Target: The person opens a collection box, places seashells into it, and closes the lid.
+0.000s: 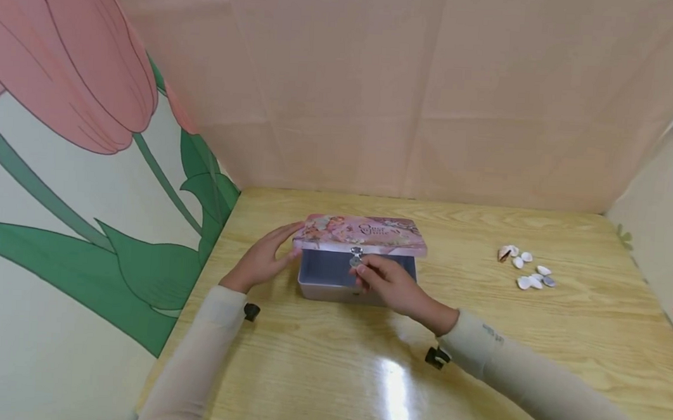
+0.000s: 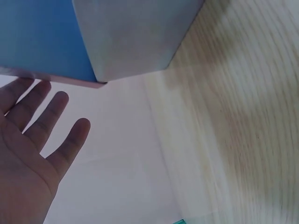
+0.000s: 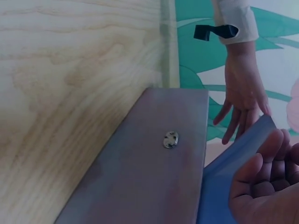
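A tin box with a pink printed lid [image 1: 364,233] stands in the middle of the table. Its lid is partly raised, showing the blue-grey inside [image 1: 328,266]. My left hand [image 1: 261,261] is at the lid's left edge, fingers extended; in the left wrist view the fingertips [image 2: 58,100] are right at that edge. My right hand [image 1: 389,286] pinches the metal latch [image 1: 356,257] at the lid's front between thumb and fingers. In the right wrist view, a metal catch plate [image 3: 171,139] shows on the box's front wall [image 3: 145,182].
Several small white seashells [image 1: 529,281] and a larger brownish shell [image 1: 505,252] lie on the wooden table [image 1: 467,331] to the right. A pink cloth backdrop [image 1: 347,109] hangs behind the table, and a tulip-printed panel [image 1: 85,203] stands along the left side.
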A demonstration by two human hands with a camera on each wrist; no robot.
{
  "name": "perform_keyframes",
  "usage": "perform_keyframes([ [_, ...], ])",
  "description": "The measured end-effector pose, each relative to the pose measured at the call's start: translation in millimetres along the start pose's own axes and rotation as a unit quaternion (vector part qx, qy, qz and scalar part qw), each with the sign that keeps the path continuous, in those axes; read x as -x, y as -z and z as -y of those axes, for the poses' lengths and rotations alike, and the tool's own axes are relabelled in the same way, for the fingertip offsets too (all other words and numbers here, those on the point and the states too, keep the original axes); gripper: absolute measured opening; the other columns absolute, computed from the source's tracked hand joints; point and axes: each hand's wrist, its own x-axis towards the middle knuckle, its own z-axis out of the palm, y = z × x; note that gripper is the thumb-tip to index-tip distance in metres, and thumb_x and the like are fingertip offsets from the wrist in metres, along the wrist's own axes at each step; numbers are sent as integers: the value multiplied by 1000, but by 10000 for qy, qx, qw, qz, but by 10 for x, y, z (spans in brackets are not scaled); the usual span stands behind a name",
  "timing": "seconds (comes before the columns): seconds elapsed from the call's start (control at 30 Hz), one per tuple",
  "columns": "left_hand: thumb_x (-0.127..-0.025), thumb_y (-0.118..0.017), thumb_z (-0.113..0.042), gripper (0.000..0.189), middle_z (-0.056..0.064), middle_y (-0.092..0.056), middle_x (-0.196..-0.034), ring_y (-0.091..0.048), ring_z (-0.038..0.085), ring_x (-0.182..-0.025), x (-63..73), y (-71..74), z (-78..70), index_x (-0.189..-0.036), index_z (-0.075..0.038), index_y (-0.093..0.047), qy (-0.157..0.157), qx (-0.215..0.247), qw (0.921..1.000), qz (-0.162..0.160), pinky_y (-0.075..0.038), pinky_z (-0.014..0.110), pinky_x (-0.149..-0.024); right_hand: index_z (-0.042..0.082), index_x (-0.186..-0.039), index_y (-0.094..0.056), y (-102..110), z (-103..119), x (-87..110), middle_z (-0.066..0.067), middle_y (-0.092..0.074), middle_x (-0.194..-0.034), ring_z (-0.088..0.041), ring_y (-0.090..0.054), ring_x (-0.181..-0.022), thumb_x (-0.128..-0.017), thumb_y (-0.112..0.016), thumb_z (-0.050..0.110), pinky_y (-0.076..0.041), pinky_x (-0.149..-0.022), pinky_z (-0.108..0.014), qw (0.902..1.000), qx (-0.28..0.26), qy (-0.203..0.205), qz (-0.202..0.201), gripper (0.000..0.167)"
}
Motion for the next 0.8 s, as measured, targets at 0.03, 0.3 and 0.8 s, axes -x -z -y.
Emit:
perform_keyframes([
  [0.03, -99, -56, -38, 60, -5, -33, -155, -31, 23, -141, -6, 4, 2, -154, -30, -31, 17, -4, 10000, -11, -30, 51, -113, 5, -96, -62, 6, 11, -9, -7, -67, -99, -23, -63, -81, -105, -45, 11, -58, -73, -35, 10000, 9, -20, 0, 19],
  [0.3, -100, -55, -39, 59, -1, -36, -154, -33, 25, -140, -38, 29, 12, -153, -28, -33, -5, 66, 10000, -44, -29, 52, -113, 6, -95, -62, 42, 62, -40, -8, -67, -105, -30, -63, -83, -105, -46, 12, -57, -71, -35, 9998, 197, -94, 17, 20],
  [0.8, -102, -38, -55, 57, -1, -42, -151, -37, 22, -138, -111, 106, -43, -151, -25, -39, 90, 84, 9999, -110, -30, 47, -113, 7, -102, -64, 117, -113, -156, -5, -66, -100, -37, -61, -83, -106, -44, 15, -54, -68, -32, 9996, 279, -75, 1, 22],
])
